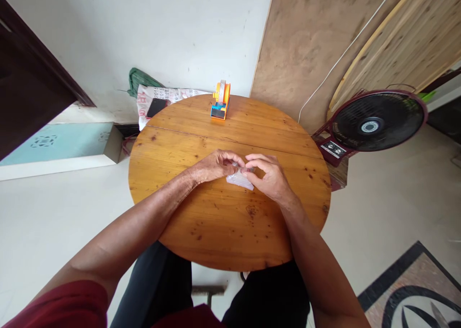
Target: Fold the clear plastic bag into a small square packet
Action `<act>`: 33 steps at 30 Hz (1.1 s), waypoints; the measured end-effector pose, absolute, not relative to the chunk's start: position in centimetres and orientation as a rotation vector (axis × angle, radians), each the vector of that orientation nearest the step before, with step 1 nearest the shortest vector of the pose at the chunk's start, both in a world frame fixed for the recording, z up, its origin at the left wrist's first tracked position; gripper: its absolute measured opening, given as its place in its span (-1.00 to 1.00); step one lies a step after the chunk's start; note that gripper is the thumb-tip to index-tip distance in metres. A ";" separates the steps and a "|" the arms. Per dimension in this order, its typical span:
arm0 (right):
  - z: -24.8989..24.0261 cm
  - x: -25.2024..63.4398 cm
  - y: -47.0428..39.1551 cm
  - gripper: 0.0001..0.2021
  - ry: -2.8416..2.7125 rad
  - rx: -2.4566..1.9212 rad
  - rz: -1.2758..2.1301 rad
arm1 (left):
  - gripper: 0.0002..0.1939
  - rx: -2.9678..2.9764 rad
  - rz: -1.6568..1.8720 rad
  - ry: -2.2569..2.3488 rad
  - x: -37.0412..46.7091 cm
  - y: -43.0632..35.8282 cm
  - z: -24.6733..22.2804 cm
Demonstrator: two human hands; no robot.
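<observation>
A small clear plastic bag [240, 179] is held just over the middle of the round wooden table [216, 212]. My left hand [225, 165] pinches its upper edge from the left, thumb against forefinger. From the right, my right hand [265, 174] grips the same edge between thumb and fingertips. The two sets of fingertips almost meet. Whatever the bag may contain is too small to make out behind the fingers.
An orange and blue tape dispenser [221, 101] stands at the table's far edge. Behind it to the left, a dark phone [158, 108] lies on a printed white sack [183, 94]. A fan [374, 121] stands right of the table, and a white wall [180, 35] rises behind.
</observation>
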State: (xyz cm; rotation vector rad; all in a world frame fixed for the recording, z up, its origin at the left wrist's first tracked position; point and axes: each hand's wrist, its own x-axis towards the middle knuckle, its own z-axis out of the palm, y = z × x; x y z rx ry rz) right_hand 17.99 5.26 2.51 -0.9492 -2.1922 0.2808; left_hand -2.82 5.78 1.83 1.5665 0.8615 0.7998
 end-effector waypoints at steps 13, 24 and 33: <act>2.4 17.9 5.2 -0.82 -2.201 -0.924 0.158 | -0.72 1.579 0.781 0.852 -2.4 5.3 2.4; 2.3 17.8 5.4 -0.82 -2.166 -0.862 0.278 | -0.67 1.607 0.764 0.863 -2.5 5.3 2.6; 2.6 17.8 5.1 -0.85 -2.219 -0.873 0.059 | -0.73 1.642 0.772 0.891 -2.5 5.2 2.6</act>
